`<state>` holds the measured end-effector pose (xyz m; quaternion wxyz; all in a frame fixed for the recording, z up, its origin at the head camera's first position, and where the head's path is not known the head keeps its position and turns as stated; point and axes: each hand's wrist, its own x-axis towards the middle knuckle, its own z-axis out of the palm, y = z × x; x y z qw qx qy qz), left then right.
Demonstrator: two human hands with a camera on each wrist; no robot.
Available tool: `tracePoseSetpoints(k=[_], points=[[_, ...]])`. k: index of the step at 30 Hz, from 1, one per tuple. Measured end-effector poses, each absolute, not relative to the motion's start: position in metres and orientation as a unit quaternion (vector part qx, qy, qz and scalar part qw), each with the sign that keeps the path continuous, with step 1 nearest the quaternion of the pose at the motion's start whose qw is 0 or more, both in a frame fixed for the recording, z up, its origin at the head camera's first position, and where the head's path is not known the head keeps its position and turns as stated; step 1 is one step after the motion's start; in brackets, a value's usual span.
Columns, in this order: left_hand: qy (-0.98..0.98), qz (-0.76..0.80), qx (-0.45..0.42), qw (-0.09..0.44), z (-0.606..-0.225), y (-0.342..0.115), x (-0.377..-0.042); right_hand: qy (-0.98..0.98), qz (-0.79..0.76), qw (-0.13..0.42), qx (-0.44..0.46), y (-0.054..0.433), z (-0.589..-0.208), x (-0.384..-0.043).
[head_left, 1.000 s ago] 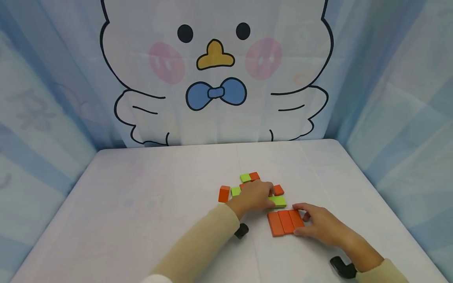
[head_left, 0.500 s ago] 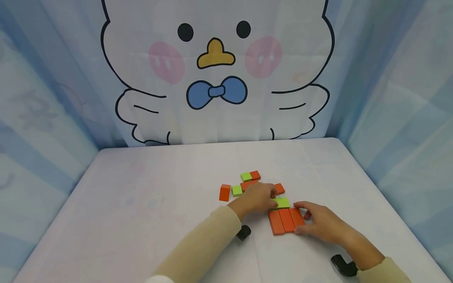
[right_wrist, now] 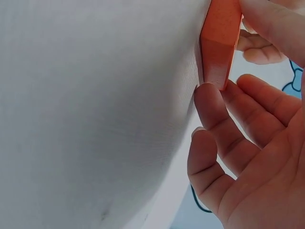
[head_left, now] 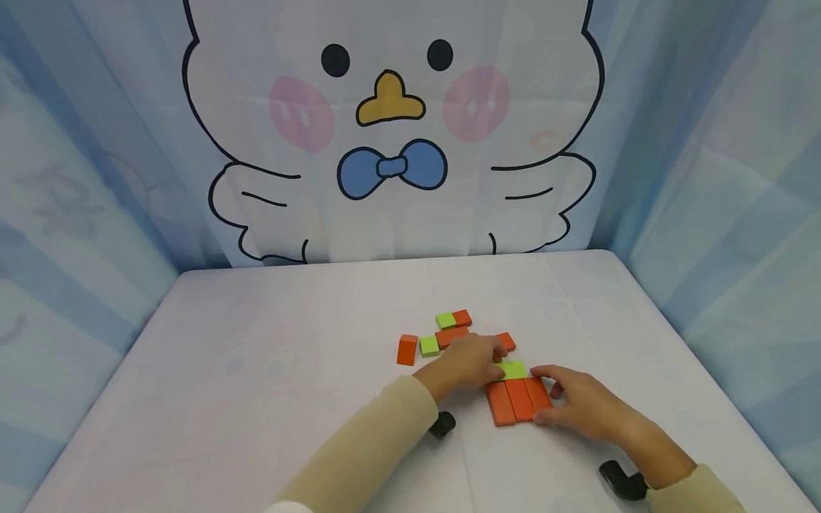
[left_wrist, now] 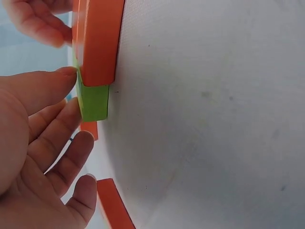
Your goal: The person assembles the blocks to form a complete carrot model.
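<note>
Three orange blocks (head_left: 520, 401); right hand (head_left: 586, 405) gripped one. One green block (head_left: 514, 370), left hand (head_left: 470, 361) pinching, had just met them, seemingly extending the group.

the three-block row (head_left: 519, 402) is orange. behind it, a block (head_left: 516, 370) is lime green; left of it, a sleeve (head_left: 365, 445) is beige; under it, the table (head_left: 256, 399) is white; beyond it, a white figure (head_left: 398, 224) bears black outlines.
</note>
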<state>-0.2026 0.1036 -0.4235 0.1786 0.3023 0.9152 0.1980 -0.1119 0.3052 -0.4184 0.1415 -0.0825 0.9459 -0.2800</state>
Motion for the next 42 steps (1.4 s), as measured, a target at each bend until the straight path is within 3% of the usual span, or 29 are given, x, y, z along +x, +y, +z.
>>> tracePoseSetpoints(k=[28,42], points=[[0.892,0.248,0.308,0.219,-0.424,0.104,-0.202,0.949,-0.273,0.135,-0.085,0.303,-0.418,-0.107],[0.895,0.267,0.298,0.197,-0.418,0.087,-0.207,0.948,-0.271,0.15,-0.077,0.302,-0.418,-0.108]])
